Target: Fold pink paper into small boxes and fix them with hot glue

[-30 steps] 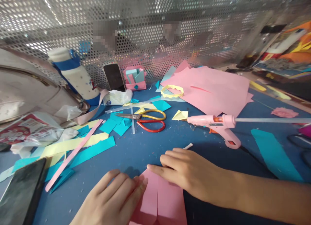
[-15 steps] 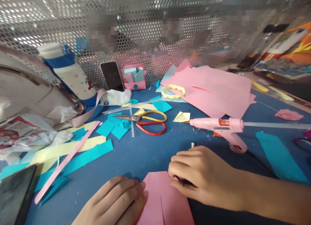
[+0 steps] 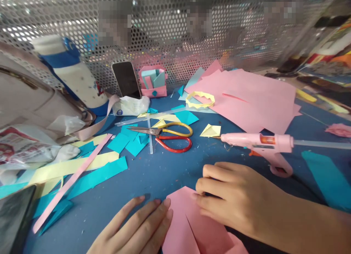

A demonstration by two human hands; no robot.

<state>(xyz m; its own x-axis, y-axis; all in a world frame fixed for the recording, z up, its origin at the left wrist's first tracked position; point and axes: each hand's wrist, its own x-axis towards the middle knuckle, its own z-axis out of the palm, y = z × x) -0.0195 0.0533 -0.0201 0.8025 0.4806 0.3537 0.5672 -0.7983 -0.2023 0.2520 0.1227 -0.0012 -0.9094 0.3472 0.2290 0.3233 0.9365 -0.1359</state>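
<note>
A folded pink paper point(image 3: 186, 221) lies at the bottom centre, its top corner pointed and a slit down its middle. On its left edge rest the fingertips of my left hand point(image 3: 139, 224), fingers stretched out and slightly apart. My right hand point(image 3: 236, 195) has its fingers curled, the thumb and fingertips closed at the paper's upper right edge. Beyond my hands lie scissors point(image 3: 164, 135) with yellow and red handles, and a pink glue gun point(image 3: 263, 146) with its nozzle by a small yellow folded paper point(image 3: 210, 130).
Pink sheets point(image 3: 252, 97) and a yellow paper ring point(image 3: 200, 100) lie at the back. Blue and yellow strips point(image 3: 74, 168) cover the left, near a dark phone point(image 3: 16, 217). A bottle point(image 3: 76, 78) leans by a bag. Perforated metal point(image 3: 164, 23) stands behind.
The pink paper's top has gone from a flat edge to a point. My right hand has shifted slightly right, and my left fingers have spread a little. The view has moved slightly.
</note>
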